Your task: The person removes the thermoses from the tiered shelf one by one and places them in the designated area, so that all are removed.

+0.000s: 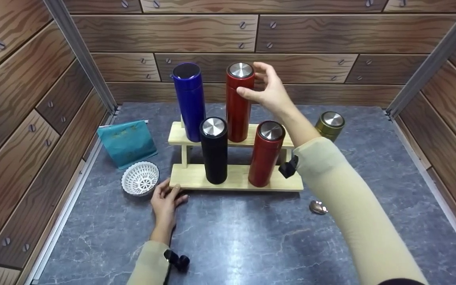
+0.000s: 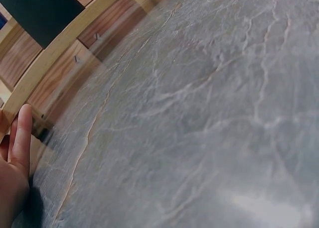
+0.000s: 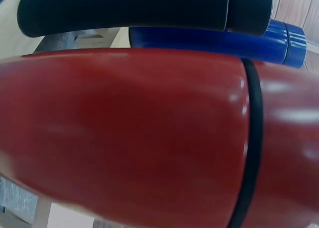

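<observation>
Left hand: the person's left hand (image 1: 165, 206) is at the front left corner of a two-level wooden stand (image 1: 237, 174); its fingers appear to pinch the end of the lower board.
Metal object: a small shiny metal object (image 1: 317, 207), perhaps a spoon, lies on the grey marbled counter (image 1: 228, 233), nearer than the stand's front right corner and beside the right sleeve (image 1: 356, 202).
White bowl: an openwork white bowl (image 1: 140, 178) sits toward the counter's left edge, just beside the left hand.
Lower board: a black bottle (image 1: 214, 158) stands left of centre, a front red bottle (image 1: 265, 162) right of centre; both have silver tops.
Teal pouch: a teal pouch (image 1: 127, 142) sits beyond the bowl, toward the counter's left edge.
Gold bottle: a gold bottle (image 1: 327, 128) is off the stand, past its right end; the arm hides its base.
Right hand: the right hand (image 1: 271, 91) is at the rear red bottle (image 1: 239, 107), thumb across the front, fingers curled at the right side; they seem to pinch it, how firmly I cannot tell.
Upper board: the rear red bottle stands upright near the middle, a blue bottle (image 1: 191, 103) toward the left end.
Progress: four bottles are on the stand, the gold one is not; handling of the rear red bottle looks unfinished.
Back wall: a wood-plank pattern (image 1: 204, 33) with printed screws.
</observation>
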`<state>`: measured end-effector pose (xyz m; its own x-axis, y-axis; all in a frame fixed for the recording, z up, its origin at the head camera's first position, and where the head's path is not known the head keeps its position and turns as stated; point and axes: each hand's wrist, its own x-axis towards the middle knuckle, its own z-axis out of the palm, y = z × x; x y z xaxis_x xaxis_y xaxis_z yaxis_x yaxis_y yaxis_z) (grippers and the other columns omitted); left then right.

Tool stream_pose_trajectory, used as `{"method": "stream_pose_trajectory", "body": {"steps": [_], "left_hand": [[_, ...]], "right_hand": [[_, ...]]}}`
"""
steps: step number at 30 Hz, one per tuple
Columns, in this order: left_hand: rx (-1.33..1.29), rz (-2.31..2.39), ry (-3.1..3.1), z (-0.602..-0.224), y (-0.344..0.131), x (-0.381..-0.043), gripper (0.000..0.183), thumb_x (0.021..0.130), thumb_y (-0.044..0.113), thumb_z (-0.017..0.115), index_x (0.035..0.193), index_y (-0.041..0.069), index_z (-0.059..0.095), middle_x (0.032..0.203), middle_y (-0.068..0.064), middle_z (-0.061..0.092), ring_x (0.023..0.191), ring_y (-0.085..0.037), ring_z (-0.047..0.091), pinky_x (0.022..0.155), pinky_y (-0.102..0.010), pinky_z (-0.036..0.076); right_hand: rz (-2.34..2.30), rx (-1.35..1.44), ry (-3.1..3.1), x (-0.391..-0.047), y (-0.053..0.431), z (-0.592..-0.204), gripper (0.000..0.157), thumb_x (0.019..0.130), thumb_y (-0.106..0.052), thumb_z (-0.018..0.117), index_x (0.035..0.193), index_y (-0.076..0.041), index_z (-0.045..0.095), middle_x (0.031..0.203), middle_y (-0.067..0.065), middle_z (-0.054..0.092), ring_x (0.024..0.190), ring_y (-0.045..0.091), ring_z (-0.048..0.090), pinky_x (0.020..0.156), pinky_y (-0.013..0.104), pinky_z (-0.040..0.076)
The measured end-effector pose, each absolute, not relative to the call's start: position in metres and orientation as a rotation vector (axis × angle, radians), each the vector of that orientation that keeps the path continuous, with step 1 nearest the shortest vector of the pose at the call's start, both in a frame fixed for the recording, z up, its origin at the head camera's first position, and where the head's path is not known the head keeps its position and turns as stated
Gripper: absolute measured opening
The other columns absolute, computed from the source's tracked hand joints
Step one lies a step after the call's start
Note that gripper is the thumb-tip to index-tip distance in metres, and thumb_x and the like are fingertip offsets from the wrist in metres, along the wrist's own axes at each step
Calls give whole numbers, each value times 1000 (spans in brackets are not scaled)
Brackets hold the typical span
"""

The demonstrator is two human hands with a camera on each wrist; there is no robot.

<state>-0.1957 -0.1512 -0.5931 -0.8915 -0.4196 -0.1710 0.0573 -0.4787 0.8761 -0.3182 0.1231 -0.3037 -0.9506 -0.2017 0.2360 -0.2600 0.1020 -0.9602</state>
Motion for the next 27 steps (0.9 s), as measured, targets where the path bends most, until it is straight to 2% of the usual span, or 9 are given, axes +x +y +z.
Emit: {"method": "stream_pose_trajectory", "body": {"steps": [6,15,21,27], "left_hand": [[527,-2432,-1423,-592,-151,-196,48,83,-2,67,126,-2,47,109,-17,51,79,-22,63,62,-41,60],[538,-2402,-1424,-592,-151,-196,47,82,-3,67,125,-2,48,106,-15,51,80,-23,63,60,-40,60],[543,-2407,-1419,-592,-151,-196,47,82,-3,67,125,-2,48,104,-15,52,79,-22,63,61,-40,60],[546,-2402,-1427,-592,-151,-195,48,82,-3,68,125,-2,48,104,-14,53,78,-22,63,61,-41,60]], "right_hand": [[2008,482,-2325,-320,118,-301,80,71,-13,81,137,-10,36,121,13,50,112,22,46,89,37,50],[1941,450,-2337,-325,108,-302,84,69,-11,82,137,-7,33,124,12,48,110,21,50,90,33,49],[1872,398,-2342,-327,102,-304,78,68,-10,82,132,-8,37,116,11,48,105,21,52,88,31,49],[1859,410,-2279,-325,104,-305,72,65,-6,83,127,-7,45,112,11,55,99,22,56,84,31,52]]}}
